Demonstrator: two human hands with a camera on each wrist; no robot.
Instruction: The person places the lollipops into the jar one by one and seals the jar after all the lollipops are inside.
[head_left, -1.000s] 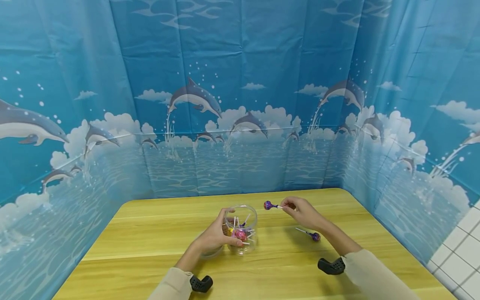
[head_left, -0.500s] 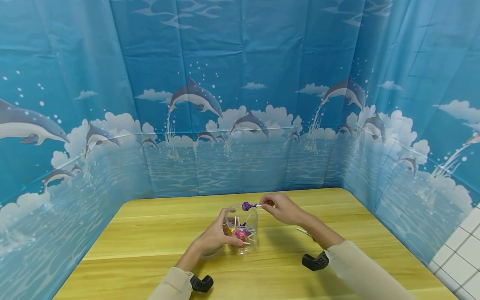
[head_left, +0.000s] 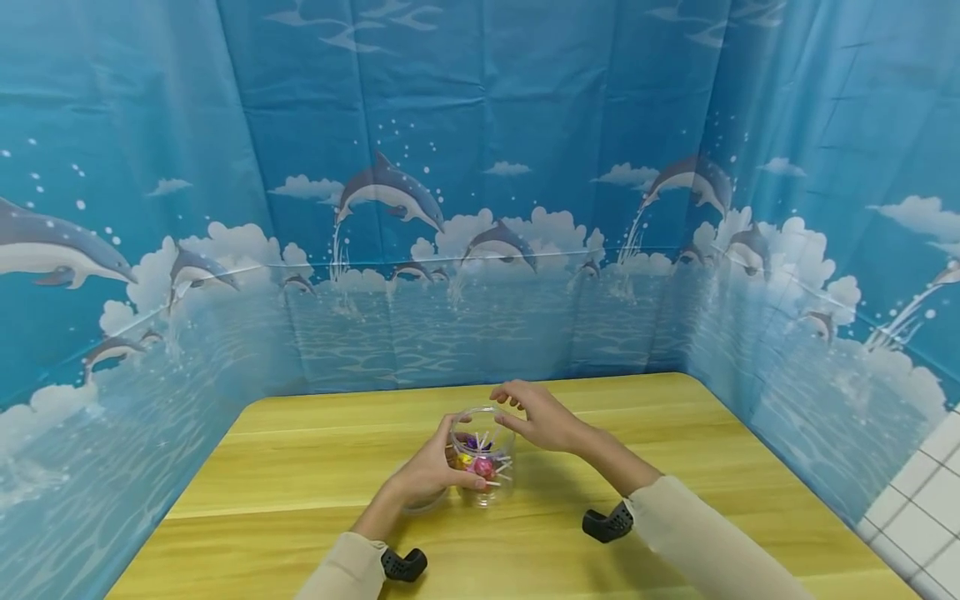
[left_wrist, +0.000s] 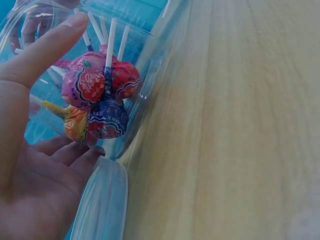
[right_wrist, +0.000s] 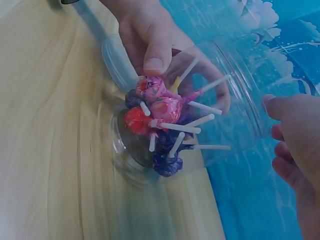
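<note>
A clear round jar [head_left: 486, 492] stands on the table with several wrapped lollipops [head_left: 483, 468] inside. My left hand [head_left: 433, 473] grips the jar's left side, the thumb across its front. In the left wrist view, red, pink, orange and dark blue wrappers [left_wrist: 107, 117] show through the wall, white sticks pointing up. My right hand [head_left: 536, 417] hovers at the jar's rim with loosely bent fingers and holds nothing. From the right wrist view, a purple lollipop [right_wrist: 167, 164] lies among the others in the jar, the right hand [right_wrist: 300, 145] just beyond its mouth.
A clear round lid [head_left: 426, 503] lies partly under the left wrist, beside the jar. Black wrist mounts [head_left: 403, 566] sit at both sleeves. The wooden table [head_left: 300, 475] ends at a blue dolphin-print curtain [head_left: 480, 325] behind and at the sides.
My right hand has moved left to the jar and let go of a purple lollipop, which dropped inside. The forearm now covers the spot where another lollipop lay. The left hand stays put.
</note>
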